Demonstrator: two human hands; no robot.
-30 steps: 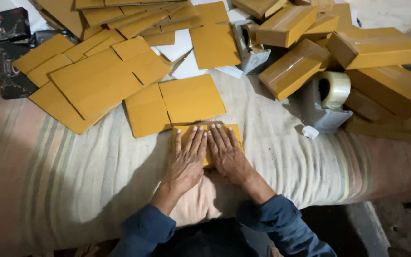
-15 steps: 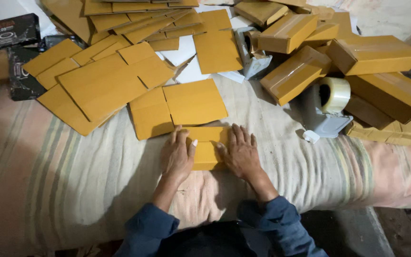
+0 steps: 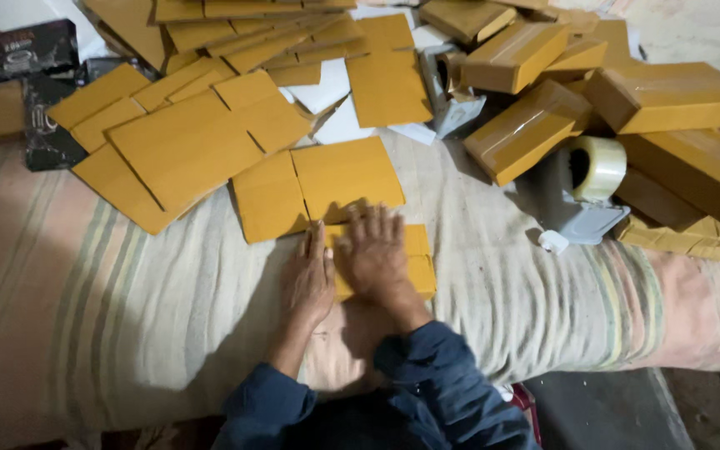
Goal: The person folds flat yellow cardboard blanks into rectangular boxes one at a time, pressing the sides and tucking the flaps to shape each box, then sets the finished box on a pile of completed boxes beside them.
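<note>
Hands are both flat on a small folded cardboard piece (image 3: 414, 262) lying on the striped cloth (image 3: 127, 317) that covers the work surface. Right hand (image 3: 374, 254) is spread palm-down right on top of the piece, fingers fanned out and pointing away from the body, so it's pressing rather than gripping, nothing is actually clasped in it. Left hand (image 3: 310, 279) sits just beside it, touching thumb side to thumb side, also flat and open, with its fingers together along the left edge of the same piece; can't tell how much of the cardboard is under that palm. Most of the piece that shows sticks out to the right of the right hand. Directly past the fingertips there's a flat cardboard blank (image 3: 318, 187), two panels side by side, its near edge nearly touching the piece. Further out and to the left of the hands is a big messy spread of more flat blanks (image 3: 185, 146), overlapping each other. Off to the right of the hands, well apart, a grey tape dispenser (image 3: 581, 196) holds a roll of clear tape, and past that is a pile of taped-up boxes (image 3: 527, 129). Dark blue sleeves (image 3: 427, 375) cover both forearms.
</note>
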